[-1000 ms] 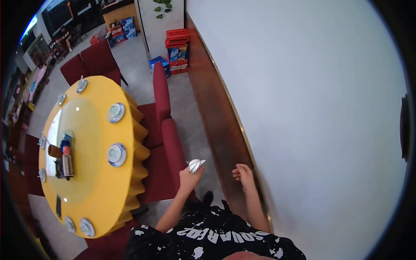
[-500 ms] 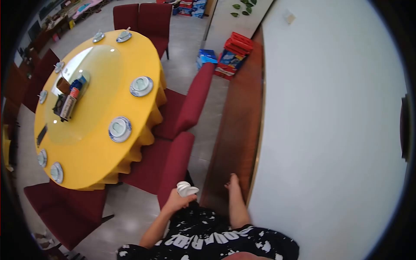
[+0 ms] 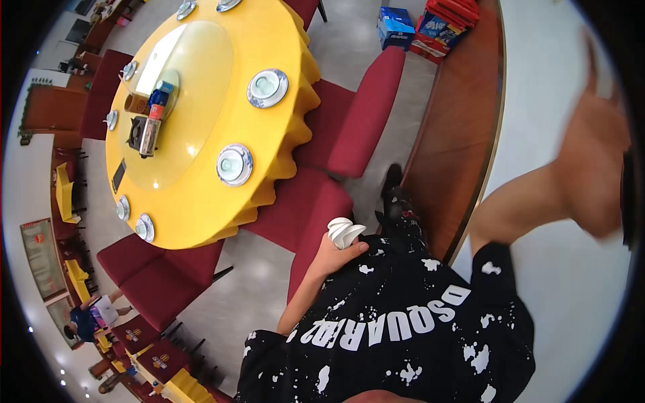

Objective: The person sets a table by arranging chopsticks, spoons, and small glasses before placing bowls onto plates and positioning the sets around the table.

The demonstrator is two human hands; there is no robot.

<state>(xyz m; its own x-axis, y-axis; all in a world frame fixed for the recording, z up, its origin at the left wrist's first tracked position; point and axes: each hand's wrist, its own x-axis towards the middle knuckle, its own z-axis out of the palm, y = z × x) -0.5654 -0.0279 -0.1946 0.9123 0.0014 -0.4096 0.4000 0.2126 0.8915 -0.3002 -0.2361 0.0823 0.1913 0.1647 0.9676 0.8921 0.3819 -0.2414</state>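
My left hand [image 3: 334, 256] is wrapped round a small stack of white spoon-like pieces [image 3: 344, 232], low in the middle of the view in front of my shirt. Beside it is the back of a dark red chair [image 3: 319, 235]. My right hand [image 3: 598, 114] is raised high at the far right, close to the camera and smeared by motion, against the white wall. Its fingers are too blurred to make out. On the yellow round table [image 3: 201, 225], a place setting of plate and bowl [image 3: 234, 165] lies nearest my left hand, with another setting [image 3: 267, 88] farther up.
Dark red chairs [image 3: 161, 269] surround the table. A glass turntable [image 3: 201, 134] carries a box and cans. Blue and red cartons [image 3: 395, 28] stand by the wooden ledge [image 3: 457, 127] along the wall. Another person [image 3: 84, 322] is far off at the lower left.
My right hand has swung up from beside the ledge to the far right. The view has turned, so the table appears shifted right and up. My left hand keeps its hold on the white pieces.
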